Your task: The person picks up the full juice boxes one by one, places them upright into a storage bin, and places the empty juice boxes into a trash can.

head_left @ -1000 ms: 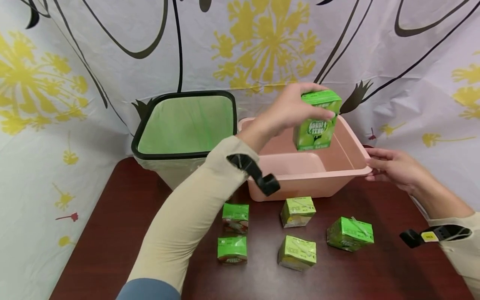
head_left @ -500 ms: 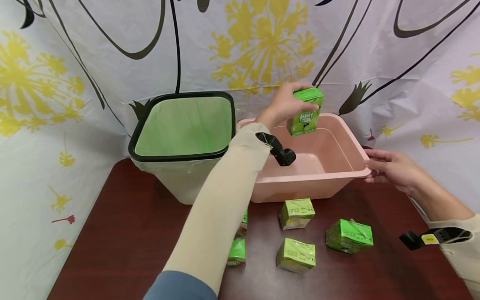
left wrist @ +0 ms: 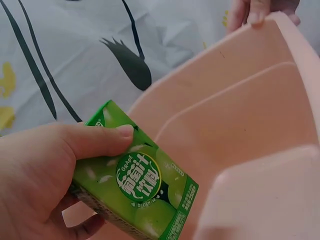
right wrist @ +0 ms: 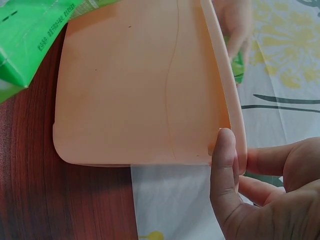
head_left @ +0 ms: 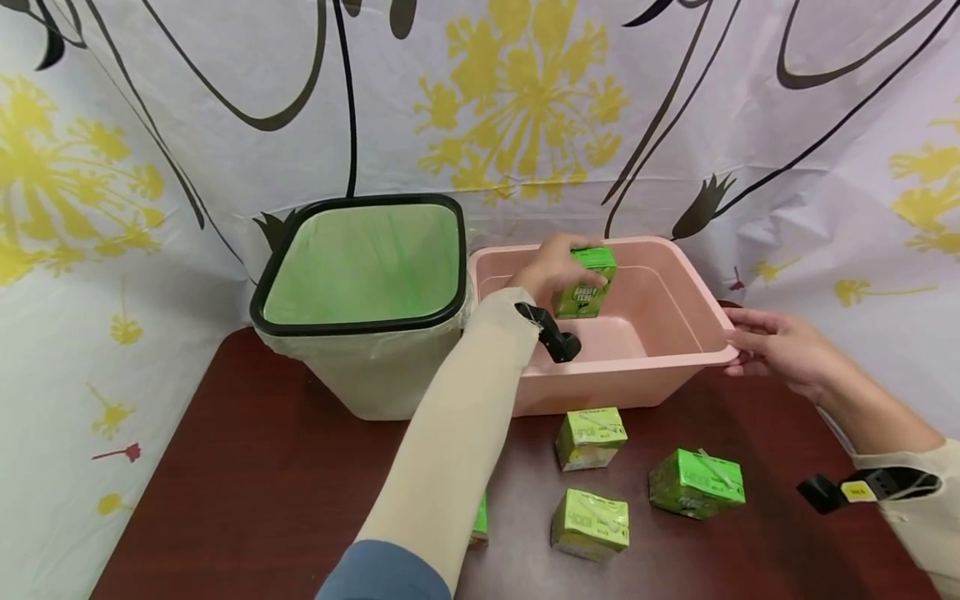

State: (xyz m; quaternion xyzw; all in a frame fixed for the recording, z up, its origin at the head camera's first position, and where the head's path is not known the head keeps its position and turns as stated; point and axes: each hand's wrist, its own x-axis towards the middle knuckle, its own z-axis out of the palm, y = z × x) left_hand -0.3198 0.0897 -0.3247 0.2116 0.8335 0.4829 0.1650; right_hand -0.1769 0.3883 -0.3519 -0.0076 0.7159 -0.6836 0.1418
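My left hand (head_left: 553,265) grips a green grape juice box (head_left: 581,300), thumb across its front, several fingers hidden behind. The box is upright, low within the opening of the pink plastic tub (head_left: 592,393), near its left end. In the left wrist view the carton (left wrist: 142,180) is tilted, its grape label toward the camera and the tub's inner wall behind it. At the tub's right end my right hand (head_left: 783,348) pinches the rim. The right wrist view shows the thumb (right wrist: 223,155) on one side of that rim and fingers on the other.
Left of the tub stands a bin with a black rim (head_left: 360,323) and a pale liner. In front lie yellow-green cartons (head_left: 591,440), a green carton (head_left: 697,485) and another green carton (head_left: 481,527) mostly behind the left sleeve. A patterned curtain (head_left: 390,158) hangs behind the dark table (head_left: 262,492).
My left hand has carried the juice box left, then down into the tub's opening. The left sleeve now covers more of the green cartons. My right hand stays on the rim.
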